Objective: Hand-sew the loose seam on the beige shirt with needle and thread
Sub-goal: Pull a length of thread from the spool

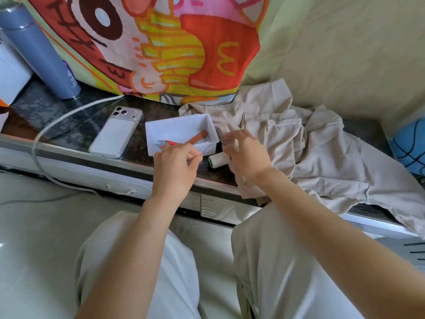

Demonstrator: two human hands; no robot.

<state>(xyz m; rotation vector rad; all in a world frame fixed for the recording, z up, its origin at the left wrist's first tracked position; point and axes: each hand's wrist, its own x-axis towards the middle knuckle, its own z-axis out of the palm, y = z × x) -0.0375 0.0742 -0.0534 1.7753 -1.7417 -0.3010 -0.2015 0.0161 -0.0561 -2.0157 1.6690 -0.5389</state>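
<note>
Head view: my left hand (174,168) is curled, with thumb and forefinger pinching the needle (205,150), a thin sliver slanting up toward the near corner of the white box (179,125). My right hand (247,153) is just beside it, fingertips pinched on the thread (222,141) (so fine that I can barely make out the strand). Between my two hands a pale spool (217,160) lies on its side on the dark table (69,111), near the front edge.

The beige shirt (299,146) lies crumpled on the table to the right of the box. It runs under my right hand, and part of it hangs over the table's front edge. Inside the box are an orange-brown tube (198,137) and red snips (169,142). Left of the box a phone (116,132) lies face down, with a white cable (57,118) curving past it. A grey bottle (39,54) stands at the far left, and a bright printed cloth (161,42) hangs behind everything. My knees, in pale trousers, are below the table edge.
</note>
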